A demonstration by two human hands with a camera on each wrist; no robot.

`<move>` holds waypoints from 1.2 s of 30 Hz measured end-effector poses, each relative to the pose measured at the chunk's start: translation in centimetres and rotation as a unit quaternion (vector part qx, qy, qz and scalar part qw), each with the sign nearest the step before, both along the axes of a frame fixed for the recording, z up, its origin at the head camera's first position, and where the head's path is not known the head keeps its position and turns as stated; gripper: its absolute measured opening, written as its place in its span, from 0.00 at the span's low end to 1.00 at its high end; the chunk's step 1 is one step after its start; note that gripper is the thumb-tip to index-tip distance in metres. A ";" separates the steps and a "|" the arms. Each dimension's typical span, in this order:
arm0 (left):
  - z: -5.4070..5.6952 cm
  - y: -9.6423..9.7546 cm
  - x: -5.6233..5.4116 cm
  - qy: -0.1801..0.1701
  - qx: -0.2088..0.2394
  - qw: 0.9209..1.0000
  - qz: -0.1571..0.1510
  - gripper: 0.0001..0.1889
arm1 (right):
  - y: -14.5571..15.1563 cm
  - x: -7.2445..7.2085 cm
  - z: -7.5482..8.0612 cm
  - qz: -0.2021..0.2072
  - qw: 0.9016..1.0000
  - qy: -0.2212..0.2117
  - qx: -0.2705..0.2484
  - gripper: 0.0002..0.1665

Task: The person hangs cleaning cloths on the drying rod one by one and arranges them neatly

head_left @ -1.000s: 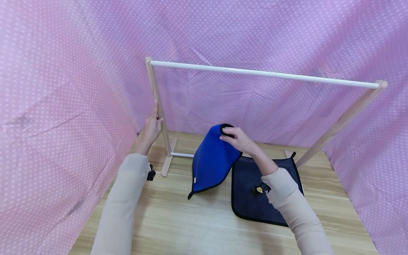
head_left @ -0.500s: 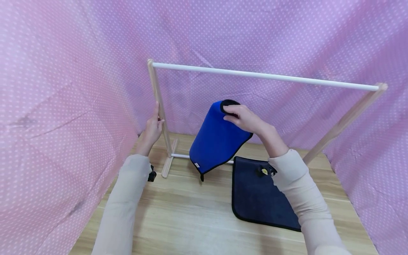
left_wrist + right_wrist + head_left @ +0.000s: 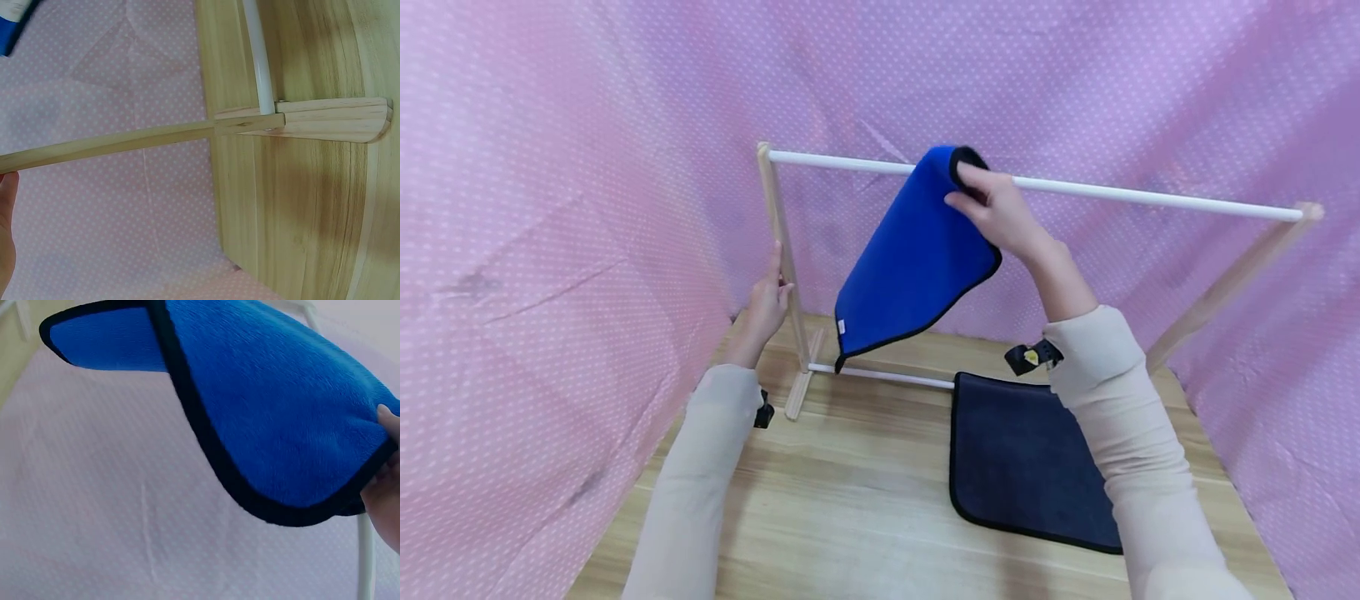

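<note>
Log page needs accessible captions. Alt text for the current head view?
A person's right hand holds a black-edged blue cloth up by the white top bar of a rack, while the left hand touches the rack's left wooden post. A dark cloth lies on the wood-grain table, with pink polka-dot fabric behind and alongside.

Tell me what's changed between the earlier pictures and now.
The right hand has lifted the blue fabric cloth with black edging upward; in the head view its top now overlaps the white round top rail, where before it was below. Nothing was newly taken hold of or let go. The left hand stays on the pale wooden post, and the dark, black-edged cloth stays on the table.
</note>
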State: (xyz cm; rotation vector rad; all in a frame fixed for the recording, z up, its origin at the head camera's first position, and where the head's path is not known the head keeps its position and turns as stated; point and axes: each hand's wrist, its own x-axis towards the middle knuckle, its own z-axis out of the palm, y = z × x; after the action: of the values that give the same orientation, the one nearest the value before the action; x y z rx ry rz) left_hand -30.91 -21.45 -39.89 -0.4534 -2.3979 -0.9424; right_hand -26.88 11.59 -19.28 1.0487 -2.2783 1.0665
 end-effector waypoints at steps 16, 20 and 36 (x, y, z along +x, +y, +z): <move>0.0 0.4 0.2 -0.001 0.009 1.000 -0.011 0.39 | 2.9 -4.2 3.0 -0.118 0.993 -0.027 -0.016 0.15; 0.1 0.3 0.3 0.004 0.020 1.000 -0.008 0.39 | 3.1 -4.3 2.8 -0.154 0.988 -0.033 0.007 0.12; 1.2 1.7 1.6 -0.031 0.052 0.998 0.018 0.41 | 3.3 -4.5 2.4 -0.162 0.983 -0.086 0.001 0.12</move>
State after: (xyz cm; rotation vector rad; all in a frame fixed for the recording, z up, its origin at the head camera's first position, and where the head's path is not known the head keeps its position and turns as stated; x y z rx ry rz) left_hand -29.27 -19.71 -38.74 -0.3450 -2.3894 -1.0732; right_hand -31.34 14.87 -16.90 0.5740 -2.4763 1.0505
